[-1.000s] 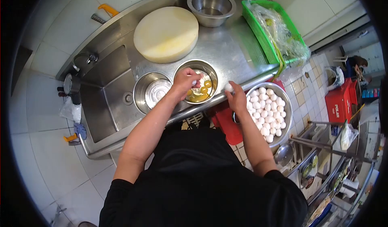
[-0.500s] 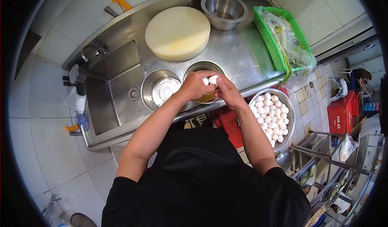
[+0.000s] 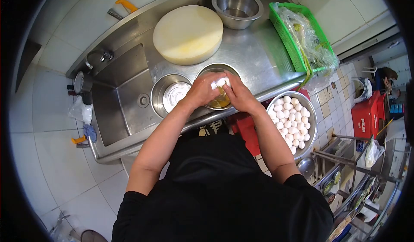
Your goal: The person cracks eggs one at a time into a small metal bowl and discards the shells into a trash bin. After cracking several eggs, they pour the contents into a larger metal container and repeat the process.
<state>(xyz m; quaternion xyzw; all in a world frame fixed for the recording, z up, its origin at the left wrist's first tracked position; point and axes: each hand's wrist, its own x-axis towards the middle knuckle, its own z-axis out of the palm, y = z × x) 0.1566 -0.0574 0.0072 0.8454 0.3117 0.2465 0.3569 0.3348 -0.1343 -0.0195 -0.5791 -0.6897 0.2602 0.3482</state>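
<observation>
Over a round steel pot (image 3: pixel 236 73), my left hand (image 3: pixel 204 90) and my right hand (image 3: pixel 241 96) meet, fingers closed around white eggshell (image 3: pixel 221 83). The shell looks broken open, with clear egg showing just under it. Both thumbs press near the break; the far fingers are partly hidden. Yellow raw egg (image 3: pixel 221 102) lies in the pot below. Left of it, touching or nearly so, stands a second steel pot (image 3: pixel 158 96) with a shiny bottom. To the right of my right hand, a large metal bowl (image 3: pixel 313 120) holds many white whole eggs (image 3: pixel 293 117).
A thick round cutting board (image 3: pixel 187 33) and a steel bowl (image 3: pixel 237 9) stand at the back of the counter. A green basket (image 3: pixel 284 37) with plastic-wrapped greens sits right. The sink (image 3: pixel 125 99) is left. Farther right are a red box (image 3: pixel 364 117), a metal rack (image 3: pixel 340 160) and another person (image 3: pixel 385 80).
The whole white egg between my hands now appears cracked open, with clear egg under it. My hands have tipped slightly downward over the pot, and the view has shifted a little.
</observation>
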